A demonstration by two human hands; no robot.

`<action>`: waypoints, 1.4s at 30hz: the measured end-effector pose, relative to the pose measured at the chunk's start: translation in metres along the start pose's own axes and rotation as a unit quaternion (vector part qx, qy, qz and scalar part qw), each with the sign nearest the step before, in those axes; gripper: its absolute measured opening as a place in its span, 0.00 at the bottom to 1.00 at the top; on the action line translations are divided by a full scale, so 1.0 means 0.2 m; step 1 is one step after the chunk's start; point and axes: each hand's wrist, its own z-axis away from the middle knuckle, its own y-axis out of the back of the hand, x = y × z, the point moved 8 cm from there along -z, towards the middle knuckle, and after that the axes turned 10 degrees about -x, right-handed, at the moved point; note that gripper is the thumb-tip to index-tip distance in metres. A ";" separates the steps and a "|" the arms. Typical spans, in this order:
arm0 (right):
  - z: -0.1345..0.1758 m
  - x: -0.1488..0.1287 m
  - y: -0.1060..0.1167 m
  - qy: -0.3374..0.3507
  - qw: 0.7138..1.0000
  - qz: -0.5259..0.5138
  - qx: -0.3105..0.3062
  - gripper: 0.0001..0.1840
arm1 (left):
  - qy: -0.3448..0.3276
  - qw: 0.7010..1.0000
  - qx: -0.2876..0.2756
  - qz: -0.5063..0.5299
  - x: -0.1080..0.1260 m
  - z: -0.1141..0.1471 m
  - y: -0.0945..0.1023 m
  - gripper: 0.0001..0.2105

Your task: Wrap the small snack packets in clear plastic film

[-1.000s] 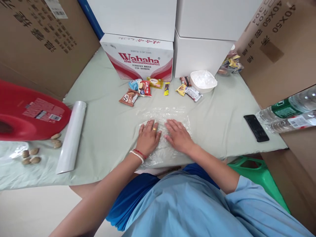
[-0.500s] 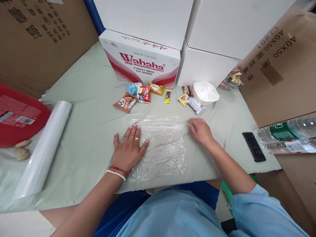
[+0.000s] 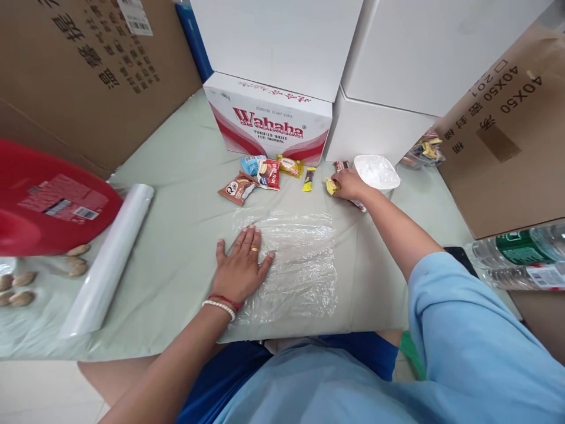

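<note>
My left hand (image 3: 241,265) lies flat with fingers spread on the left part of a clear plastic sheet (image 3: 300,271), which is spread wrinkled on the table. My right hand (image 3: 348,184) is over the small packets by the white bowl (image 3: 376,172), its fingers closed on a small yellow snack packet (image 3: 331,186). Under and beside that hand, a silver-white packet (image 3: 358,205) and a dark brown-red packet (image 3: 341,166) are partly hidden. Left of it lie a narrow yellow-purple candy (image 3: 309,179), a red packet (image 3: 268,174), a brown packet (image 3: 238,188), a blue packet (image 3: 252,164) and a yellow packet (image 3: 290,166).
A Wahaha carton (image 3: 269,123) and white boxes (image 3: 388,53) stand at the back. On the left are a plastic roll (image 3: 110,259), a red jug (image 3: 57,200) and several brown nuts (image 3: 22,288). Bottles (image 3: 525,247) and a phone (image 3: 461,259) lie right.
My right hand has moved forward from beside the sheet to the small packets and closed on the yellow one. My left hand stays on the sheet. The view has shifted slightly.
</note>
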 end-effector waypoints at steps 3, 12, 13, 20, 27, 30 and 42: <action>0.17 0.02 0.08 -0.006 0.972 -0.195 0.133 0.26 | 0.022 1.000 0.017 0.009 0.04 -0.02 -0.01 0.33; 0.79 -0.41 -0.35 0.039 0.668 -0.743 -0.003 0.28 | 0.040 0.999 -0.009 0.013 0.29 -0.12 -0.06 0.31; 0.83 -0.44 -0.42 0.021 0.664 -0.747 -0.021 0.28 | 0.037 0.999 -0.009 0.010 0.28 -0.11 -0.05 0.32; 0.87 -0.34 -0.61 -0.060 0.613 -0.788 0.002 0.29 | -0.027 0.999 0.000 -0.045 0.14 -0.01 -0.02 0.30; 0.88 -0.37 -0.54 -0.010 0.506 -0.862 -0.034 0.23 | -0.037 0.997 0.001 -0.073 0.11 0.01 -0.05 0.31; 0.88 -0.39 -0.49 0.024 0.495 -0.868 -0.021 0.22 | -0.035 0.996 -0.003 -0.078 0.11 0.01 -0.05 0.31; 0.81 -0.76 -0.30 0.112 0.957 -0.254 0.087 0.16 | -0.032 0.998 0.001 -0.051 0.13 0.01 -0.03 0.31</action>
